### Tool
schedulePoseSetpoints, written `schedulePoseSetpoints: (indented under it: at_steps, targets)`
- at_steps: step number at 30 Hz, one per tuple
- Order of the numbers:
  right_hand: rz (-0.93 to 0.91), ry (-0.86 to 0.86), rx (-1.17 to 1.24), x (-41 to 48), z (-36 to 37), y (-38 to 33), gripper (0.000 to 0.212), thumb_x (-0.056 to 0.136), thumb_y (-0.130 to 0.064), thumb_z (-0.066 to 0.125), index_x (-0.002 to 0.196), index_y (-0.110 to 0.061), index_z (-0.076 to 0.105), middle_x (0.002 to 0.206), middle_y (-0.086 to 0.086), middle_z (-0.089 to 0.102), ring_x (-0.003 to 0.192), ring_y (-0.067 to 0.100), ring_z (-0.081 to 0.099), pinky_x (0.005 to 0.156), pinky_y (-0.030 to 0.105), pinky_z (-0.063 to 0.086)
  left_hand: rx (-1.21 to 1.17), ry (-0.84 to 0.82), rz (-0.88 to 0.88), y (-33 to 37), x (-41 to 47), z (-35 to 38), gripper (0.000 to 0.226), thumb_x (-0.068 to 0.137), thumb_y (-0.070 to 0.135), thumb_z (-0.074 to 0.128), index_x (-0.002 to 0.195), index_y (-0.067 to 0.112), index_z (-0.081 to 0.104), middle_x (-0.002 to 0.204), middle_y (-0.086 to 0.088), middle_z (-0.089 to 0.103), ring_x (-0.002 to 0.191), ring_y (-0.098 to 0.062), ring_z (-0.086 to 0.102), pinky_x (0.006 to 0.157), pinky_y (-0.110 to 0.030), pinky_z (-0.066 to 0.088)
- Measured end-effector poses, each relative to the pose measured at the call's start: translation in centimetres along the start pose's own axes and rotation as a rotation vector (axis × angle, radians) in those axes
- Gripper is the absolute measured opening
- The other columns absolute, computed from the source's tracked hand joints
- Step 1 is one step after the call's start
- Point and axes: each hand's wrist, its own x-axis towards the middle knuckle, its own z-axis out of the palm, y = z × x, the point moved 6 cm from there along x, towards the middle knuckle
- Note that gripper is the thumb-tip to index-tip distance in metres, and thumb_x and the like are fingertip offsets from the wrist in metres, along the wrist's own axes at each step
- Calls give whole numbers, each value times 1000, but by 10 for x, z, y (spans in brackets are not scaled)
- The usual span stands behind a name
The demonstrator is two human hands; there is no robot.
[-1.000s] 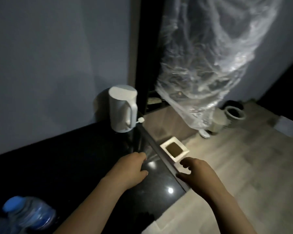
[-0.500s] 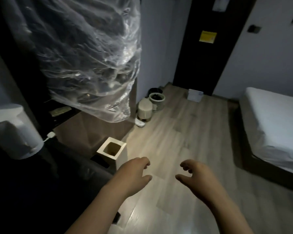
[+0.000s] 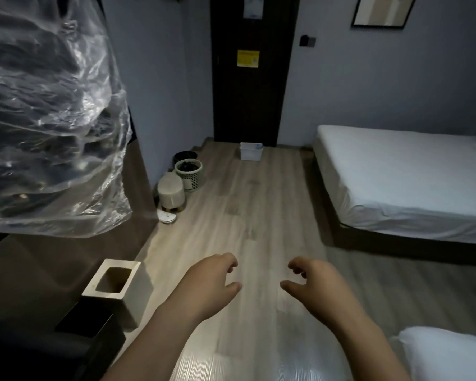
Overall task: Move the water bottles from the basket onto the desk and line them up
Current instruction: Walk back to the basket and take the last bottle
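A small white basket (image 3: 250,151) stands on the wooden floor far ahead, in front of the dark door; something pale blue shows at its rim. No water bottle is plainly visible. My left hand (image 3: 209,284) and my right hand (image 3: 313,284) hang in front of me over the floor, both empty, fingers loosely curled and apart. The black desk (image 3: 25,353) shows only as a dark corner at the lower left.
A white square bin (image 3: 118,287) stands by the desk corner. Clothes in clear plastic (image 3: 47,119) hang at the left. A round stool (image 3: 171,192) and mesh waste bin (image 3: 188,173) stand by the wall. A white bed (image 3: 410,182) fills the right; another white edge (image 3: 445,353) lies at lower right.
My view has swung right, away from the desk, kettle and blue-capped bottle, toward the door, floor and bed. Both hands left the desk edge and now hang over the floor.
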Motion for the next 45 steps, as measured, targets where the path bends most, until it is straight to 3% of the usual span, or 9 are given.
schedulePoseSetpoints:
  at_steps: [8,20,45]
  targets:
    - [49,57,-68,82,-26,15,46,85,-41,66,126,-23,57,120,-6,63,105,9,59,76,17,41,-9,-1,85,4,102,0,39,87,41,56,124,29,49,122,14,56,111,-6,52,84,-18,37]
    - [90,78,-115,248,-48,-16,48,85,-41,66,129,-23,55,122,-6,62,108,9,59,90,26,51,5,33,167,-30,276,-52,37,87,41,56,120,26,51,121,10,57,111,-10,54,87,-24,42]
    - [31,58,-11,668,-122,25,48,87,-40,63,131,-23,53,126,-6,60,110,7,58,89,18,48,74,32,131,-64,685,-90,34,87,39,59,116,24,53,119,8,58,111,-10,54,87,-20,38]
